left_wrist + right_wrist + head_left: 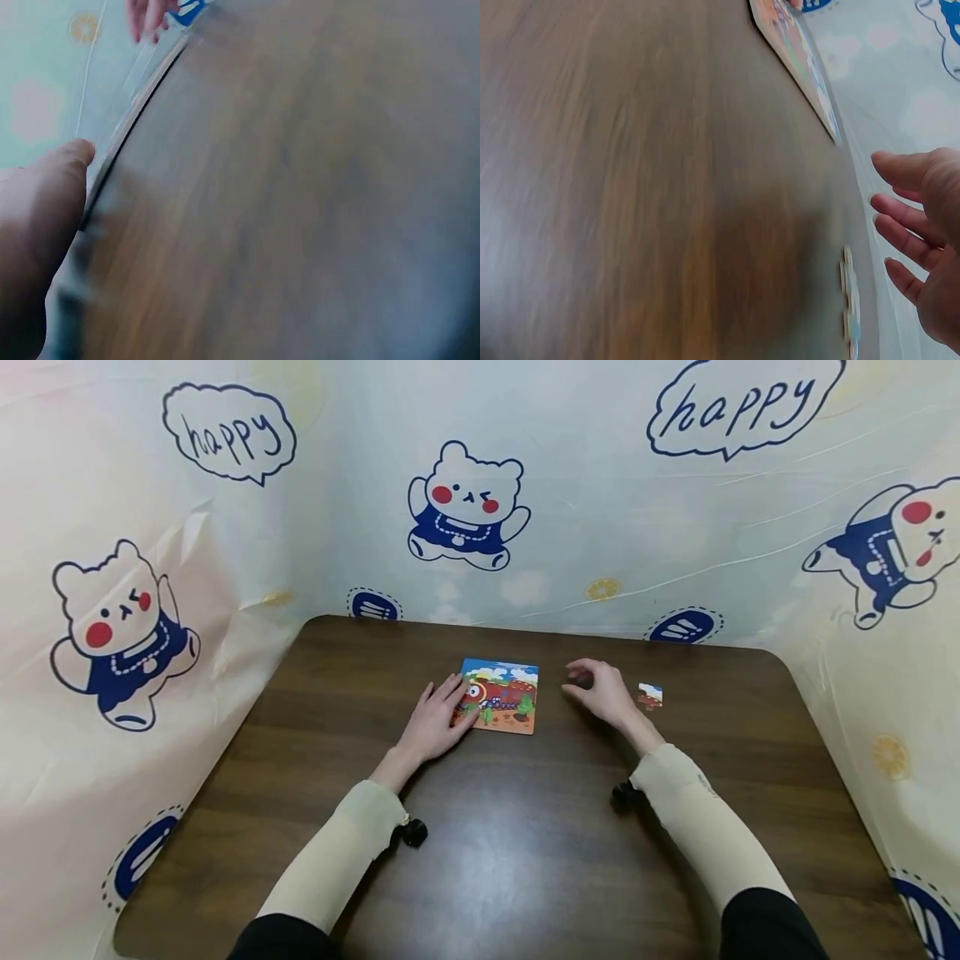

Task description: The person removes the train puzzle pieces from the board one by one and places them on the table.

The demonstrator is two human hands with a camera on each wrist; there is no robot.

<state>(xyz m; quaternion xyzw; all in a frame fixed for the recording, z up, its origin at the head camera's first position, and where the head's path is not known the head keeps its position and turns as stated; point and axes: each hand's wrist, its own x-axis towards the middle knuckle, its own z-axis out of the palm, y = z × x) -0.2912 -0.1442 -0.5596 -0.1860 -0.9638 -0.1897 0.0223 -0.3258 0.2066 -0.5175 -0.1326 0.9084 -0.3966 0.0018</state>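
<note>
Near the head view's centre, the left hand lies straight-fingered over the left edge of a picture puzzle; across a gap, the right hand curves loosely, holding nothing. Farther right sits a small piece; brown tabletop spreads below. The left hand hides some puzzle (the right wrist view crops it).

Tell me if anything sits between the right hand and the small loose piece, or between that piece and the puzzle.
Nothing visible stands between the right hand and the loose piece. Between that piece and the puzzle, only the right hand itself intervenes; the left hand lies at the puzzle's opposite edge.
</note>
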